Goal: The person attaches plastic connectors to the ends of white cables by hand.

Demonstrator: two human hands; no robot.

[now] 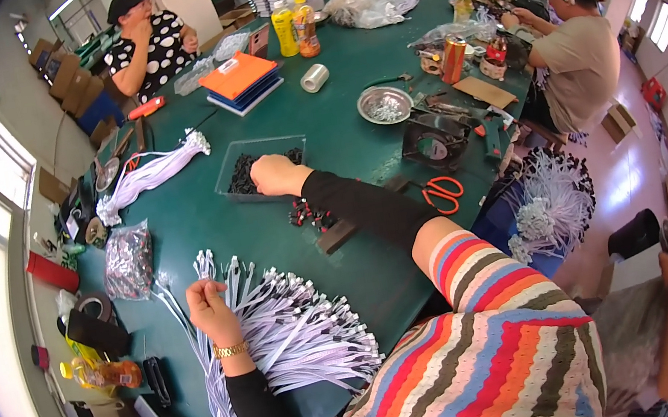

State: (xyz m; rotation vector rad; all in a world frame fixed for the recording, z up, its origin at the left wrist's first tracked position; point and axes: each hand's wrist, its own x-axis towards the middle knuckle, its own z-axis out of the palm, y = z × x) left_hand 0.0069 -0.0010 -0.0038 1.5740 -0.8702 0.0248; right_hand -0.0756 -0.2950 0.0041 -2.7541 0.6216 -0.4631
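Observation:
My right hand (279, 175) reaches into a clear plastic box (233, 158) of small black parts (244, 173). Its fingers curl down among the parts, so whatever they pinch is hidden. My left hand (213, 314), with fingers pinched together, is over a spread of white flat cables (284, 337) with small connectors on their ends. A few connector ends (204, 264) show just beyond its fingertips. Whether the left fingers grip a cable is too small to make out. Between my arms lies a little heap of black and red parts (313, 215).
Beside the cables sits a clear bag of small parts (128, 262). Orange-handled scissors (443, 195), a black fan (430, 145) and a metal bowl (385, 106) are to the right. A white cable bundle (160, 170) lies back left. Other people work around the table (206, 219).

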